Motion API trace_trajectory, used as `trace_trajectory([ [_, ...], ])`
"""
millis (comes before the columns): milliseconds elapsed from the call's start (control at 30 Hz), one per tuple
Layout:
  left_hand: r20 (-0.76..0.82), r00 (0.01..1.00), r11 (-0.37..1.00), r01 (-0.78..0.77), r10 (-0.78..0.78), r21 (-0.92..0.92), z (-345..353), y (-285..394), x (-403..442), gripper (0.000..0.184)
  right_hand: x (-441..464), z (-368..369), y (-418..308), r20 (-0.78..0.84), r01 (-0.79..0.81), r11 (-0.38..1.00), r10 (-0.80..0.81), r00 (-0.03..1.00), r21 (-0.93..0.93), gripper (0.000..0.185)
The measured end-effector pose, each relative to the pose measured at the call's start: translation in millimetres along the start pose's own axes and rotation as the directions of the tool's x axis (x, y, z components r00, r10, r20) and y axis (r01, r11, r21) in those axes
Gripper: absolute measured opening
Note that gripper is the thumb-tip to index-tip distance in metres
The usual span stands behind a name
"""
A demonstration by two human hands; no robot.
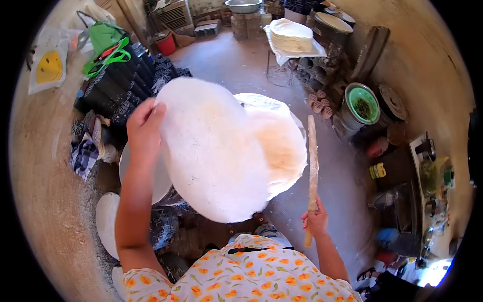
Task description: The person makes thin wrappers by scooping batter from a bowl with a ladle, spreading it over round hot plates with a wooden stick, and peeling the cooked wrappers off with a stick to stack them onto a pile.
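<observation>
My left hand (146, 126) pinches the upper left edge of a large, thin, pale flatbread (211, 151), held up in front of me. Behind its right side, other round flatbreads (282, 146) with a light brown middle lie on a whitish plastic sheet (259, 99). My right hand (316, 221) is closed around the lower part of a long flat wooden stick (312, 161), which points away from me, apart from the bread. The raised flatbread partly covers a pale round surface (132, 163) at the left; I cannot tell what that is.
A stack of flatbreads (291, 36) sits on a small stand at the back. Black briquettes (113, 83) are piled along the left wall. To the right stand a green basin (362, 103) and a cluttered counter (420, 176). A red bucket (165, 44) is at the back left.
</observation>
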State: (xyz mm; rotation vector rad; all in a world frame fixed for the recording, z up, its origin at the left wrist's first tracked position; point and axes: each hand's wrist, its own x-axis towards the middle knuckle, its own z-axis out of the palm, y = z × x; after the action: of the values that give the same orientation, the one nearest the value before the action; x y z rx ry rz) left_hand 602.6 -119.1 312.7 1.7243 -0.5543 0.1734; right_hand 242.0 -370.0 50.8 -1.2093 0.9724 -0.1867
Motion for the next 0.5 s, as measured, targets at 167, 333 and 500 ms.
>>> trace_trajectory([
  [167,-0.147,0.85,0.777,0.375,-0.506,-0.506,46.4,-147.4,-45.6,0.003,-7.0,-24.5,3.3,-0.066,-0.006,1.0,0.007,0.998,0.013,0.069],
  [333,-0.047,0.691,0.593,0.581,-0.722,-0.557,114.8,-262.9,-114.6,0.008,-6.1,-33.0,1.2,-0.103,-0.046,0.997,0.04,0.994,-0.059,0.066],
  [500,-0.062,0.615,0.611,0.76,-0.786,-0.221,126.1,-295.5,-132.1,0.009,15.1,-29.8,-12.3,0.031,0.003,0.992,0.001,1.0,-0.126,0.068],
])
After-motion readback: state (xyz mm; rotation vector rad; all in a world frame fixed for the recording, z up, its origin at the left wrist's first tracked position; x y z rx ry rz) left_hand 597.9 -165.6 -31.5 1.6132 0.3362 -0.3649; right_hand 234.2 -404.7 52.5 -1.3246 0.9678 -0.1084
